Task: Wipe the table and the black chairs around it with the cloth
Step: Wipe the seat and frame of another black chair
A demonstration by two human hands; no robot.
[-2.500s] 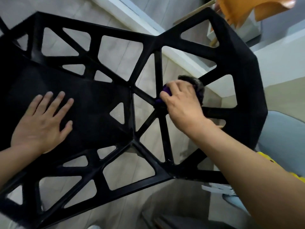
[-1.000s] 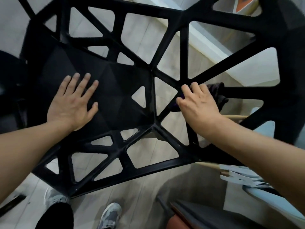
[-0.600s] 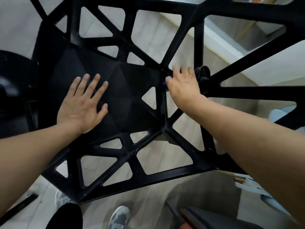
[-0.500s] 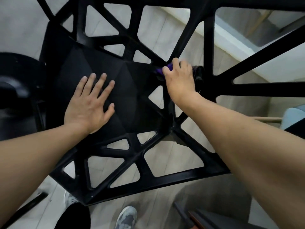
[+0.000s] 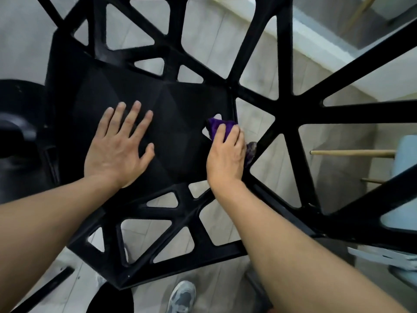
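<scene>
Grey tile floor (image 5: 140, 32) under black chair (image 5: 180, 123).
Left hand (image 5: 117, 150) flat, fingers spread, on seat; right hand (image 5: 225, 157) grips purple cloth (image 5: 217, 126) at seat's edge.

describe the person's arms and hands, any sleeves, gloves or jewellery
Both are bare: the left forearm and right forearm show no sleeve up to the frame's edge. The left hand and right hand wear no glove, and no ring, watch or wristband shows on either.
</scene>
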